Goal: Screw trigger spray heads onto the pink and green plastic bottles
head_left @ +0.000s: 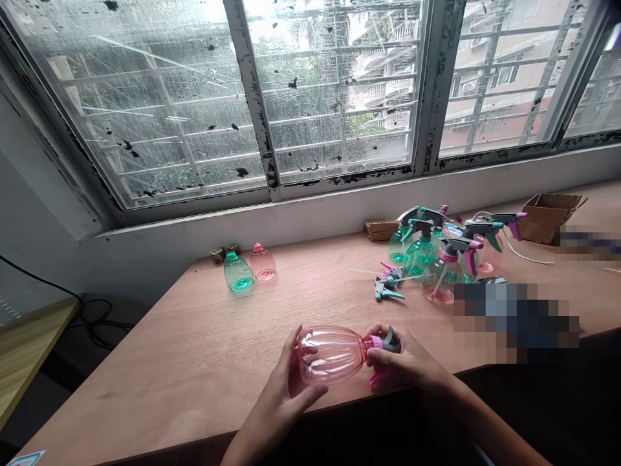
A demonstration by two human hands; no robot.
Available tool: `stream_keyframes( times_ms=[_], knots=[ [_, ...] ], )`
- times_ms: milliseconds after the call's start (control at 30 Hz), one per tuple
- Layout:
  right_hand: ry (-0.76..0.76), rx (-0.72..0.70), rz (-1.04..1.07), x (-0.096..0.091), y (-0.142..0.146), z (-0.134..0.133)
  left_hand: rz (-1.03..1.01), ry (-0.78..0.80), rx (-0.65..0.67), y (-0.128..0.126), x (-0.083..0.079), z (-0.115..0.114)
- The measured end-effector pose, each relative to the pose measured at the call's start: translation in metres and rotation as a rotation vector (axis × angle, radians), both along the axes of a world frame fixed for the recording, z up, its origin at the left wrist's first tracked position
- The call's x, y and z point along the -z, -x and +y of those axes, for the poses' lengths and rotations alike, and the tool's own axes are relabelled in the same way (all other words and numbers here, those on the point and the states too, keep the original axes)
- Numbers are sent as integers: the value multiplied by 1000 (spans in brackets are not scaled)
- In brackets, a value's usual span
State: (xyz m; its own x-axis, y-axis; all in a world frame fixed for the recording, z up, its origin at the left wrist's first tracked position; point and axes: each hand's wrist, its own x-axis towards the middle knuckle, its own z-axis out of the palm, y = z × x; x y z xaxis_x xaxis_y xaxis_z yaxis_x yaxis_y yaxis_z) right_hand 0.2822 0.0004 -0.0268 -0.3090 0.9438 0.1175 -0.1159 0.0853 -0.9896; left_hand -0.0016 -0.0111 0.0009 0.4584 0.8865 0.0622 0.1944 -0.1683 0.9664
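Observation:
A clear pink spray bottle [332,355] lies sideways between my hands, above the table's front edge. My left hand [294,378] is wrapped around its base, thumb below and fingers behind. At the neck, my right hand [395,356] grips the pink collar and the grey spray head [391,343]. A pink trigger [381,377] points down beneath the right fingers, partly hidden. Loose spray heads [387,286] in grey, teal and pink lie on the table beyond my right hand.
Capless green [238,275] and pink [263,264] bottles stand at the back left. Several bottles with spray heads, including a pink one [440,285], stand at the right. Cardboard boxes [550,217] sit behind them. The wooden table [194,362] runs below a window.

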Motion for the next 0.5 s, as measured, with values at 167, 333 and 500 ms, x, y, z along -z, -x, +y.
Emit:
stream_keyframes(
  times_ms=[167, 333, 500],
  knots=[
    [-2, 1, 0, 0, -1, -1, 7, 5, -3, 0, -1, 0],
    [1, 5, -3, 1, 0, 0, 35, 10, -18, -1, -4, -1],
    [3, 14, -9, -1, 0, -1, 41, 1, -25, -1, -4, -2]
  ],
)
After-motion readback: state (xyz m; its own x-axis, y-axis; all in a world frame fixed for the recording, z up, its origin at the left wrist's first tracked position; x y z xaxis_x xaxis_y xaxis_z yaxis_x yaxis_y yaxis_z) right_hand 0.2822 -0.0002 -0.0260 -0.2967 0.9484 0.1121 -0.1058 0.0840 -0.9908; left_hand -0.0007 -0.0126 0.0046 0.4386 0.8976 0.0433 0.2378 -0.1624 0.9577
